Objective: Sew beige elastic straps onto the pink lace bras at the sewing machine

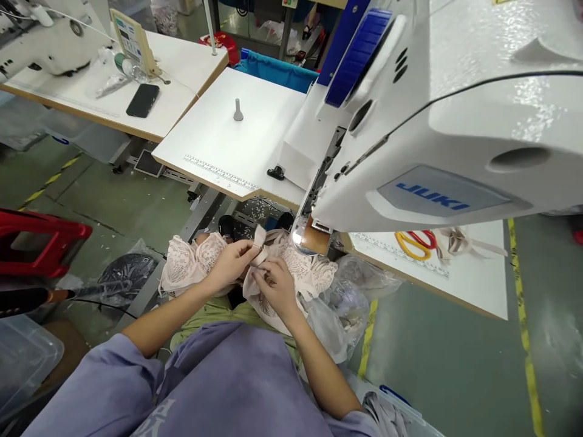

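Observation:
A pale pink lace bra [192, 262] lies across my lap, its cups spread to both sides. Above it, my left hand [233, 261] pinches a beige strap [259, 238], whose end stands up past the fingertips. Just to the right, my right hand [277, 285] is closed on the same strap a little lower, with the fingertips of both hands close together. Part of the strap is hidden behind the fingers. Immediately right of my hands is the narrow arm end of the white sewing machine [455, 152], with a brown plate at its tip.
On the right worktable [483, 273] lie yellow-and-red-handled scissors [412, 246] and beige strap scraps [455, 241]. The left table holds a black phone [143, 100] and a control panel [132, 44]. A red stool [40, 243] stands at left; clear plastic bags [346, 297] hang below the machine.

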A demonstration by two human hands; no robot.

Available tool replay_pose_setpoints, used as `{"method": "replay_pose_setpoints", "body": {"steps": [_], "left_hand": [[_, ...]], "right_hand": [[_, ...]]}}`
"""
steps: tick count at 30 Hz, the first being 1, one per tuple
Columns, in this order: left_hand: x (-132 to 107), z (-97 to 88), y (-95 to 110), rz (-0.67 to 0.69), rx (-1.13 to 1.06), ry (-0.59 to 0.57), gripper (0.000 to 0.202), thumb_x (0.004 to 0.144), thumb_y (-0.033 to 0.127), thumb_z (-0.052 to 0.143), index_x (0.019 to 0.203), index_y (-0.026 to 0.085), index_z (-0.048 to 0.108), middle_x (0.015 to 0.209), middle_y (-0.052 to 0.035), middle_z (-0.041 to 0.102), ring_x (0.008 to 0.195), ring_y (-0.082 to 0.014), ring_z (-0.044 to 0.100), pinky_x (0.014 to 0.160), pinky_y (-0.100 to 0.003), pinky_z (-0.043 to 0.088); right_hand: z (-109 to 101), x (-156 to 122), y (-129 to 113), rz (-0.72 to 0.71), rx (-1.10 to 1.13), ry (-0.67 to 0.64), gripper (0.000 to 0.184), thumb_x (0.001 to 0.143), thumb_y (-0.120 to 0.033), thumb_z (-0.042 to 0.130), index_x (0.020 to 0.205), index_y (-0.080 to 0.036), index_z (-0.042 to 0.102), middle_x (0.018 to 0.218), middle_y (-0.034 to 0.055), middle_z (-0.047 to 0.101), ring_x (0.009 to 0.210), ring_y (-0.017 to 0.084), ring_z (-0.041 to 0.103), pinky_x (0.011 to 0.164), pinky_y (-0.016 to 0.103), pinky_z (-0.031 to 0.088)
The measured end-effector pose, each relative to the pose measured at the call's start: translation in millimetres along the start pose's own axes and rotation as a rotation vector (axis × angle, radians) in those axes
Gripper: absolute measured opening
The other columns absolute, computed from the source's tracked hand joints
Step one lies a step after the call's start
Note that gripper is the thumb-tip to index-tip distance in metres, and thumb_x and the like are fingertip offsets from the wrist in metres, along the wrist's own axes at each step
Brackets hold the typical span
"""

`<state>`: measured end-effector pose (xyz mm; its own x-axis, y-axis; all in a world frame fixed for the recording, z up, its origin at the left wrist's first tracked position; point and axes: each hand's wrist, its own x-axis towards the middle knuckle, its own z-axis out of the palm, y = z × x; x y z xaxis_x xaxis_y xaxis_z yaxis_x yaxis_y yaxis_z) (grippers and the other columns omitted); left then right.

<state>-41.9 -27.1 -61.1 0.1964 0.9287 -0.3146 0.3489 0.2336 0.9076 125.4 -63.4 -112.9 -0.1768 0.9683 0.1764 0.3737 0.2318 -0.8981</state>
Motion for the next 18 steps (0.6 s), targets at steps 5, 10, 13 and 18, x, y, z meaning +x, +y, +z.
{"method": "replay_pose_setpoints", "body": {"steps": [5,10,13,18], "left_hand": [[-14,-0.4,24,0.125,0.158,-0.071,0.036,0.100,0.043,0.044,0.090,0.017,0.068,0.081,-0.0035,0.068,0.076,-0.0178,0.060,0.067,-0.027,0.045],[-19,3.4,34,0.063,0.066,-0.093,0.037,0.100,0.044,0.044,0.101,0.018,0.070,0.088,-0.0038,0.071,0.081,-0.0192,0.063,0.069,-0.027,0.046],[-17,10.7,34,0.055,0.064,-0.077,0.034,0.099,0.042,0.046,0.094,0.018,0.069,0.088,-0.0037,0.071,0.082,-0.0192,0.064,0.072,-0.027,0.047],[-9,25.2,36,0.109,0.181,-0.001,0.035,0.098,0.045,0.046,0.084,0.018,0.063,0.077,-0.0010,0.065,0.074,-0.0172,0.059,0.067,-0.026,0.043]], "right_hand": [[-26,8,-9,0.005,-0.056,0.099,0.029,0.092,-0.038,0.062,0.118,-0.027,0.068,0.098,0.0053,0.069,0.079,0.019,0.063,0.075,0.036,0.054],[-32,17,-18,0.024,-0.079,0.118,0.030,0.094,-0.041,0.061,0.120,-0.028,0.071,0.111,0.0078,0.069,0.079,0.018,0.065,0.076,0.036,0.056],[-29,12,-15,0.017,-0.072,0.205,0.023,0.093,-0.040,0.063,0.110,-0.028,0.074,0.104,0.0073,0.071,0.083,0.020,0.066,0.075,0.037,0.057],[-22,-1,-2,-0.089,-0.148,0.224,0.020,0.096,-0.032,0.056,0.098,-0.030,0.075,0.095,0.0060,0.074,0.090,0.022,0.069,0.081,0.038,0.056]]}}
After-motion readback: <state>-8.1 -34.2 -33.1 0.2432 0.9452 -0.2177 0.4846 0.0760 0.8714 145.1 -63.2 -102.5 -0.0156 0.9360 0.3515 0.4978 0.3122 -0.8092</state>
